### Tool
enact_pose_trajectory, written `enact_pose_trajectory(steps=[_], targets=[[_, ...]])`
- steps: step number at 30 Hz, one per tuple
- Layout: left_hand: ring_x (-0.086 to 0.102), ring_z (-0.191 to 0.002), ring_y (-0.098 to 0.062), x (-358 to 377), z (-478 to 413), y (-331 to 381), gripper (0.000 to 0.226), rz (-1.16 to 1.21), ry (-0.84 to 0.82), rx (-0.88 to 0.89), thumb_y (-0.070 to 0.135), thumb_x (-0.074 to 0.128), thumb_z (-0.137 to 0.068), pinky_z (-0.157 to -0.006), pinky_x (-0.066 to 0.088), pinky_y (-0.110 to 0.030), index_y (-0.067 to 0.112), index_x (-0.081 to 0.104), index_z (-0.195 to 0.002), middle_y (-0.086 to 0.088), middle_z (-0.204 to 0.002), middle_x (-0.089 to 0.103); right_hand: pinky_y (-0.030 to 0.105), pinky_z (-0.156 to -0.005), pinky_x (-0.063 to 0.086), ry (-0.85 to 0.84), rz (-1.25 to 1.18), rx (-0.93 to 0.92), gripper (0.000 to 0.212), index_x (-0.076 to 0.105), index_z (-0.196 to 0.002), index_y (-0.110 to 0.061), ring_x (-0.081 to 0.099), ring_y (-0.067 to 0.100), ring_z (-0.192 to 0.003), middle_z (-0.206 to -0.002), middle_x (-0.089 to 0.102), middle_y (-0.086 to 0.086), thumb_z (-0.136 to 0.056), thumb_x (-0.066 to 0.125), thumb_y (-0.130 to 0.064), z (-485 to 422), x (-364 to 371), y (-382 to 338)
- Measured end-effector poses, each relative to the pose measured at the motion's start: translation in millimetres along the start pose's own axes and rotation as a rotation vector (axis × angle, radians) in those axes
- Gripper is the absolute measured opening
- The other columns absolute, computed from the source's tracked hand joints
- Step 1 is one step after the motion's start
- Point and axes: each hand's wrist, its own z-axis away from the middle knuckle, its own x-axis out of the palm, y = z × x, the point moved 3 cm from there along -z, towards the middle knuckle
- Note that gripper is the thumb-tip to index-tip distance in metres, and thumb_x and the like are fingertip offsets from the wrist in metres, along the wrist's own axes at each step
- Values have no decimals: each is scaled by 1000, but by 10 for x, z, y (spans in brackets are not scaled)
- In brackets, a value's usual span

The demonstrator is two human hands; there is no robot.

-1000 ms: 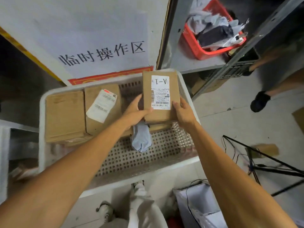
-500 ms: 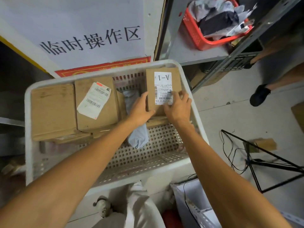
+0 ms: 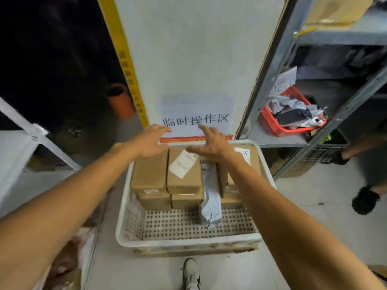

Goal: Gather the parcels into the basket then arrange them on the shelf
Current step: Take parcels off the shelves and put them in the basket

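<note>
The basket's (image 3: 188,243) near half is bare perforated floor, open from above. Stacked boxes (image 3: 149,174) fill the far half, tight side by side on the left. A grey bag (image 3: 211,197) lies wedged between the middle and right stacks, its end spilling onto the bare floor. The wall (image 3: 188,59) stands just behind the far rim, with a shelf post (image 3: 265,76) just to the right.

Parcel storeroom: metal shelving (image 3: 270,65), cartons (image 3: 150,174).

**Flat light, soft smeared frame**

Dim, even light with no visible source; the upper left corner falls almost black. The bare left hand (image 3: 149,141) and right hand (image 3: 211,143) smear with motion blur. The grey metal shelf upright (image 3: 270,65) leans and bows near the right edge.
</note>
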Motion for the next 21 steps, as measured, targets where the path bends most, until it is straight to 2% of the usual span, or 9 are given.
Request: enact_pose_trajectory(steps=[5, 9, 12, 15, 21], targets=[[31, -137, -30, -1082, 1218, -546, 62, -166, 195, -177, 40, 54, -94, -111, 30, -44, 26, 29, -149, -5, -153, 32, 50, -115, 27, 65, 141, -238, 82, 23, -154, -30, 22, 38, -144, -160, 21, 10, -87, 54, -67, 305, -188, -1402], [31, -138, -29, -1715, 2218, -891, 58, -142, 342, -347, 34, 52, -96, -109, 32, -46, 26, 29, -148, -7, -151, 34, 45, -113, 30, 64, 85, -439, 73, 36, -148, -26, 30, 36, -140, -152, 33, 11, -88, 54, -64, 610, -176, -2456], [36, -134, -31, -2026, 2916, -1139, 59, -161, 403, -456, 32, 56, -95, -108, 35, -47, 26, 31, -148, -9, -147, 39, 53, -114, 31, 45, 64, -525, 78, 29, -152, -26, 22, 36, -144, -157, 26, 7, -89, 54, -64, 882, -123, -3112], [41, -130, -30, -2261, 3565, -1325, 58, -136, 451, -576, 30, 57, -94, -107, 38, -46, 27, 32, -147, -10, -147, 39, 52, -114, 28, 26, 67, -635, 78, 26, -154, -26, 19, 36, -146, -159, 24, 8, -91, 55, -60, 1119, -82, -3738], [36, -133, -28, -2600, 4726, -1487, 54, -159, 498, -807, 35, 51, -97, -111, 31, -40, 27, 30, -146, -8, -149, 35, 52, -112, 32, -51, 35, -895, 73, 29, -152, -25, 26, 36, -143, -155, 31, 9, -92, 56, -57, 1584, 101, -4881]])
